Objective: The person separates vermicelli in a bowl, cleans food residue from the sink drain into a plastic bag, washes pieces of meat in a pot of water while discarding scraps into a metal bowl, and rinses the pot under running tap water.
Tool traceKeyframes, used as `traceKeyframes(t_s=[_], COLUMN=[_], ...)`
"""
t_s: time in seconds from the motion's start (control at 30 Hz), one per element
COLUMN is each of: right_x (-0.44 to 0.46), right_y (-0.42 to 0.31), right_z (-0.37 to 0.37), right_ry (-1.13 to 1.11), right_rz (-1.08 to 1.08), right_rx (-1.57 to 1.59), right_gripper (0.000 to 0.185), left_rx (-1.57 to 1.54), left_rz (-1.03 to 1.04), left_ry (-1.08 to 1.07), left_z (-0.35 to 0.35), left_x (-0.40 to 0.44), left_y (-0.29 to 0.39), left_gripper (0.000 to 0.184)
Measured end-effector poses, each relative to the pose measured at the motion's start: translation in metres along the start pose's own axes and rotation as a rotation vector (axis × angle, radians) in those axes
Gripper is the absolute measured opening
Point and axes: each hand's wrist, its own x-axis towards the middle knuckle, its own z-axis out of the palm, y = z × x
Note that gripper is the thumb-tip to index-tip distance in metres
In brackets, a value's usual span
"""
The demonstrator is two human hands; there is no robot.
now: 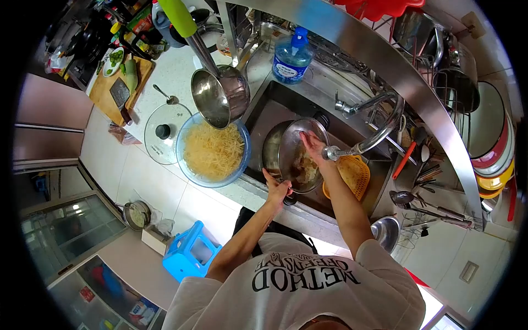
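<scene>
My L hand [279,188] is gripping the bowl [289,144] by its edge, fingers clamped on the rim. My R hand [314,146] is going over the far side of the bowl w/ fingers apart; I'm not able to tell if they're touching it. The bowl is sitting over a pot [271,147] in the sink [273,104], & brown and pale bits [302,168] are lying in the bowl. The tap [331,153] is hanging just by my R wrist. A yellow basket [364,177] is standing in the sink, too. On the counter [176,63], a blue tub [245,140] is holding lots of thin yellow shreds [212,149]. A glass lid [151,135] is lying next to it, w/ a spoon [171,100] nearby. Farther L, a knife [119,92] is resting on a board [102,91].
</scene>
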Motion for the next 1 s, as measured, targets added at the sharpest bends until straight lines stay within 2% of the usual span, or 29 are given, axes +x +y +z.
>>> traceKeyframes(t_s=[0.1, 0.2, 0.3, 0.4, 0.5, 0.6, 0.67, 0.73, 0.8, 0.9, 1.0], right_x=[-0.001, -0.052, -0.076, -0.11, -0.126, -0.128, -0.121, -0.129, -0.162, -0.16, -0.16], right_y=[-0.002, -0.005, -0.018, -0.013, -0.007, -0.012, -0.037, -0.036, 0.003, 0.008, -0.001], right_z=[-0.014, -0.002, -0.021, -0.008, 0.012, 0.012, -0.028, -0.018, 0.076, 0.093, 0.105], right_ry=[0.011, 0.025, 0.045, 0.186, 0.218, 0.327, 0.188, 0.054, -0.079, -0.087, -0.141], right_rz=[0.011, 0.16, 0.169, -0.093, -0.218, -0.313, -0.432, -0.568, -0.727, -0.963, -0.926], right_rx=[-0.002, -0.032, -0.561, -0.824, -1.094, -1.191, -1.417, -1.68, -1.977, -2.056, -2.253], right_gripper=[0.037, 0.033, 0.038, 0.051, 0.067, 0.07, 0.069, 0.07, 0.074, 0.064, 0.049], left_rx=[-0.036, 0.002, 0.055, 0.086, 0.137, 0.13, 0.127, 0.126, 0.129, 0.146, 0.17], left_rz=[0.029, -0.004, 0.011, 0.047, 0.062, 0.069, 0.089, 0.125, 0.165, 0.196, 0.179], left_ry=[-0.02, 0.006, 0.016, 0.018, 0.024, 0.017, 0.0, -0.024, -0.047, -0.065, -0.049], left_z=[-0.006, -0.003, -0.002, -0.001, -0.006, -0.01, -0.011, -0.015, -0.021, -0.023, -0.025], left_x=[0.009, 0.014, 0.022, 0.026, 0.039, 0.042, 0.039, 0.037, 0.035, 0.03, 0.027], left_y=[-0.009, -0.006, -0.004, -0.003, -0.007, -0.007, -0.004, -0.005, -0.006, 0.002, 0.012], left_gripper=[0.111, 0.112, 0.108, 0.106, 0.108, 0.111, 0.11, 0.11, 0.109, 0.109, 0.109])
